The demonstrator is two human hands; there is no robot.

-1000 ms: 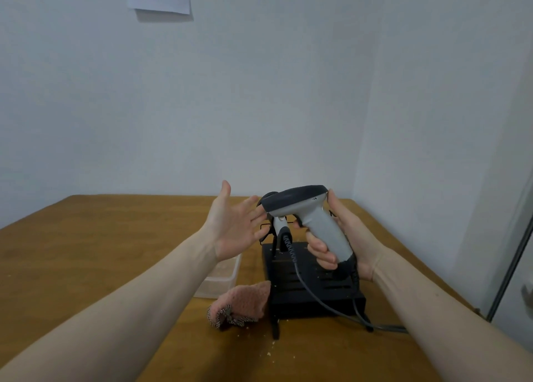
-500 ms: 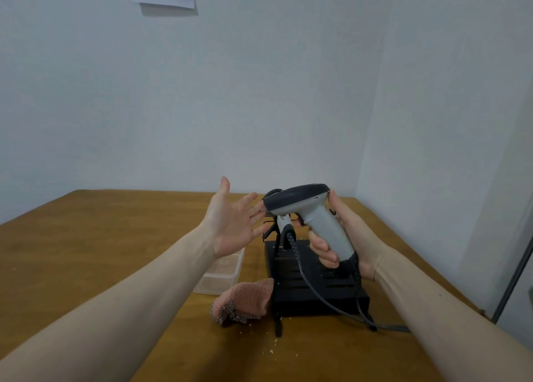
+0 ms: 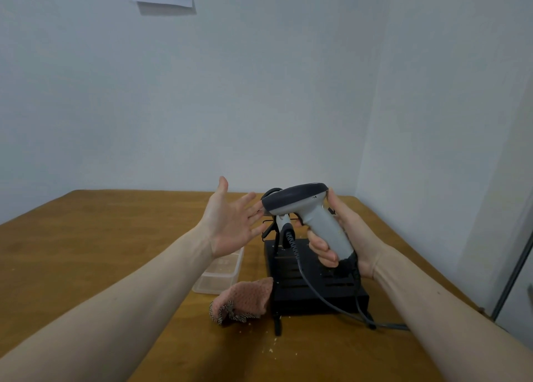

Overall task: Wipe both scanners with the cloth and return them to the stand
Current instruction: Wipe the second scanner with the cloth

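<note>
Grey plastic on the scanner (image 3: pixel 305 208), with a dark rounded head, so I figured it'd be light, hard and a bit slick in a bare palm. My right hand (image 3: pixel 343 237) had its fingers curled round the handle, holding it up above the black stand (image 3: pixel 314 289), head pointing left. My left hand (image 3: pixel 230 225) was spread flat, fingers straight, palm facing the scanner's nose and just beside it, gripping nothing. Couldn't tell if the fingertips were actually touching the head or a hair short.

The second scanner (image 3: pixel 281 223) sat in the stand's wire cradle behind, mostly hidden, with a coiled bit of cable running off it. The pink cloth (image 3: pixel 245 301) lay crumpled on the wooden table (image 3: pixel 86 237), touching the stand's left side, next to a clear plastic tub (image 3: pixel 219 272).

Handling-wise, the handle looked like the obvious spot to hang on, since it's shaped for it and leaves the head free for wiping. The trailing cable (image 3: pixel 323 303) seemed like the annoying part, likely to tug or snag on the stand. The cloth looked soft and floppy, so a bunched grab should do. Nothing wiped yet by the look of it.
</note>
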